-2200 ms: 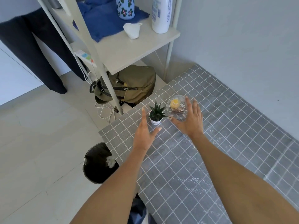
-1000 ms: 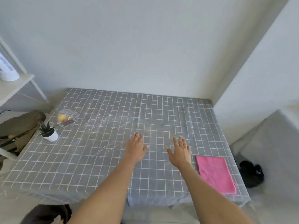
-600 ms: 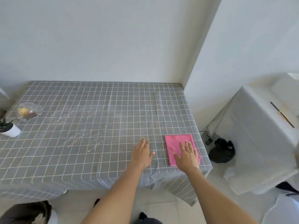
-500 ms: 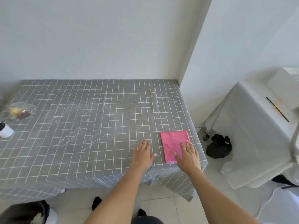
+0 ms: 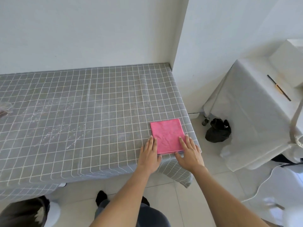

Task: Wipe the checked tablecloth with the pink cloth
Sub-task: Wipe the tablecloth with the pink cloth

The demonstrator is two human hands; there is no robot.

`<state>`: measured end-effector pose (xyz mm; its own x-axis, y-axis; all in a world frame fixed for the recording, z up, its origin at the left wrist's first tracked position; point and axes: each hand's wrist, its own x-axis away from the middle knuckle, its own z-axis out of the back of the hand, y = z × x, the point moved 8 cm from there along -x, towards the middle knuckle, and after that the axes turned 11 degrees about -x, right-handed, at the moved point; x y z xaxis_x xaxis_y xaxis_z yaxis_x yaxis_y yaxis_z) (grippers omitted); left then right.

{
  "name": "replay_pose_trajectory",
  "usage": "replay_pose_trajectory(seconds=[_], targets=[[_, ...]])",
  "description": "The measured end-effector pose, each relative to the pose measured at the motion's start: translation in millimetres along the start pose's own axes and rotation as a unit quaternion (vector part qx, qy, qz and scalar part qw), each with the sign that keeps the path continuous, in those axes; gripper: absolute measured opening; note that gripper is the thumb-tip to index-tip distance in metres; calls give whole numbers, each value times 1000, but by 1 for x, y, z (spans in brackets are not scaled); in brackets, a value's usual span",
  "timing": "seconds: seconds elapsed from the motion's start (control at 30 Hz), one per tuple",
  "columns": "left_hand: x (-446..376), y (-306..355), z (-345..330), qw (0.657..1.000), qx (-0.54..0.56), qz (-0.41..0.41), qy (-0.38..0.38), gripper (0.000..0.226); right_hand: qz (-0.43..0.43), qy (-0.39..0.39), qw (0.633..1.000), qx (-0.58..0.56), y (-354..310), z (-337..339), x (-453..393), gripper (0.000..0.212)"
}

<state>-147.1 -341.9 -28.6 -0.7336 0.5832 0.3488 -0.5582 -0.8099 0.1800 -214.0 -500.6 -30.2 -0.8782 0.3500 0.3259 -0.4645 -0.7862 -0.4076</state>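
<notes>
A folded pink cloth [image 5: 166,135] lies flat at the front right corner of the grey checked tablecloth [image 5: 91,112]. My left hand [image 5: 149,154] lies flat with straight fingers along the cloth's left edge. My right hand [image 5: 189,152] lies flat on the cloth's lower right part, fingers straight. White specks and streaks [image 5: 54,126] are scattered over the left half of the tablecloth.
A clear plastic wrapper [image 5: 5,108] lies at the table's far left edge. A white-draped piece of furniture [image 5: 255,115] stands to the right with a black bag [image 5: 218,130] on the floor between. A black bin [image 5: 21,212] sits at the lower left. Walls close off the table's back and right.
My view has swung right from the shelf and plant to the table's right corner. Both hands travelled to the pink cloth; the left hand has come up beside its left edge.
</notes>
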Motion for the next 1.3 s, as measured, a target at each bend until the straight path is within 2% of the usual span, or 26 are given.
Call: replay_pose_trajectory(seconds=[0.23,0.37,0.57,0.8,1.07,1.3], targets=[[-18,2,2,999,-18,13,45,76,41,18,999,18,-3,5,-23,76],[-26,6,-1,998,-47,-6,44,79,55,6,998,20,-8,5,-34,79],[-35,8,2,997,-69,26,34,73,45,-4,999,24,-15,7,-34,79],[-36,-3,24,994,-80,41,60,73,53,2,997,49,-40,23,-29,77],[-20,-78,73,992,-67,63,85,67,125,11,989,83,-130,34,-46,73],[23,-179,110,982,-46,151,105,67,217,4,971,104,-248,15,-58,70]])
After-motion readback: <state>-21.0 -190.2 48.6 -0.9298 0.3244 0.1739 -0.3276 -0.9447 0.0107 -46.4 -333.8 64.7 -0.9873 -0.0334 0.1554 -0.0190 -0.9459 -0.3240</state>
